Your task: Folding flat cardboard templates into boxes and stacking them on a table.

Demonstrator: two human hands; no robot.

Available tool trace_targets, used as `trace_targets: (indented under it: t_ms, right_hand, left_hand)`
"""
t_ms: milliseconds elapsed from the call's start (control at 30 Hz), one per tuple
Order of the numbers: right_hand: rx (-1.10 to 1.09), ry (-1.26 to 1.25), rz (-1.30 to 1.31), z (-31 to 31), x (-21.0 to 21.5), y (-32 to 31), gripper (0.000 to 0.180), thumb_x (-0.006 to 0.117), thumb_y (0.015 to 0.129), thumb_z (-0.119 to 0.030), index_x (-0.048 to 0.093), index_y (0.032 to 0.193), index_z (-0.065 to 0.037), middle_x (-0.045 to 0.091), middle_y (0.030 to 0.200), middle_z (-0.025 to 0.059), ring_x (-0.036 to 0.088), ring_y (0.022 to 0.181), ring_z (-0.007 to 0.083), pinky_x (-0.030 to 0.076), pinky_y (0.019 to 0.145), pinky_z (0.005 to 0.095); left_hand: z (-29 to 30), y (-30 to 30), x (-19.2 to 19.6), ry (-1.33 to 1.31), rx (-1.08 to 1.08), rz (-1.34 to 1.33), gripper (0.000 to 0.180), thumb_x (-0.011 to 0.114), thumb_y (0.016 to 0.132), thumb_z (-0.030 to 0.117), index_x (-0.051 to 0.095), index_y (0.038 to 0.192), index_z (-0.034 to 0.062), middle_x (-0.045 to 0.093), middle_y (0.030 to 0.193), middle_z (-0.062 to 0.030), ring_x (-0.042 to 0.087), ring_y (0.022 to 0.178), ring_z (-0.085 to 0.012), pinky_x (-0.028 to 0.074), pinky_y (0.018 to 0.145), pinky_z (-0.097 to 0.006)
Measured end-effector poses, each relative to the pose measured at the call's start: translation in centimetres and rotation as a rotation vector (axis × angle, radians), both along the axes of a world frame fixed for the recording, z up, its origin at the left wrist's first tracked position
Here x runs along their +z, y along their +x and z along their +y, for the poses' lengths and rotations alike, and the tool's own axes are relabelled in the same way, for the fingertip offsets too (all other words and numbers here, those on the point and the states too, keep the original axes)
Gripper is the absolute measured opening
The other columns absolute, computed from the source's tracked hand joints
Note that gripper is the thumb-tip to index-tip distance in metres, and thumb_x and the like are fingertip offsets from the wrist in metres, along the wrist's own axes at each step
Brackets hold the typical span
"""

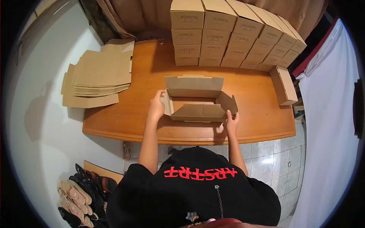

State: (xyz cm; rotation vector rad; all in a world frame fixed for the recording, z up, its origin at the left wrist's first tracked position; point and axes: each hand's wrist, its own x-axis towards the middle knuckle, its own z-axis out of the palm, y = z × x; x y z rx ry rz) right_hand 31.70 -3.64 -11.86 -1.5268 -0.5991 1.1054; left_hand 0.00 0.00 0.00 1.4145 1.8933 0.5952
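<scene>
A brown cardboard box [195, 112] stands open near the front middle of the wooden table. Its walls are raised into a long frame, with flaps spread at the top, and the orange-brown tabletop shows through its middle. My left hand [156, 106] grips the box's left end, fingers behind the end flap and thumb toward me. At the right front corner, my right hand [232, 123] holds the box with the thumb on the flap's inner side; its other fingers are partly hidden behind the cardboard.
Flat cardboard blanks [100, 70] lie piled on the table's left side. Several rows of closed boxes [218, 36] are stacked at the back right. One more closed box [283, 85] rests by the right edge. Shoes [78, 195] sit on the floor at lower left.
</scene>
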Motion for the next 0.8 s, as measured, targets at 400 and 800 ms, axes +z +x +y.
trace_targets:
  t_ms: [400, 800]
  right_hand:
    - [0.208, -0.253, 0.153, 2.0, -3.3, -0.9, 0.083, 0.047, 0.077, -0.063, 0.028, 0.137, -0.009, 0.032, 0.138, 0.0106, 0.031, 0.124, 0.0302, 0.027, 0.097, 0.0484]
    - [0.161, 0.153, 0.485, 0.9, -6.0, -2.1, 0.062, 0.055, 0.081, -0.045, 0.04, 0.126, -0.006, 0.042, 0.129, 0.0104, 0.04, 0.117, 0.0249, 0.031, 0.097, 0.0436]
  left_hand:
    - [0.1, -0.3, -2.7, 0.253, 0.06, 0.356, 0.028, 0.071, 0.069, 0.016, 0.065, 0.092, 0.0021, 0.06, 0.099, -0.0163, 0.058, 0.093, -0.0295, 0.048, 0.077, -0.038]
    - [0.6, -0.9, -2.2, 0.167, 0.035, 0.57, 0.067, 0.084, 0.043, 0.04, 0.066, 0.097, 0.0056, 0.046, 0.11, -0.0088, 0.054, 0.095, -0.0267, 0.048, 0.077, -0.038]
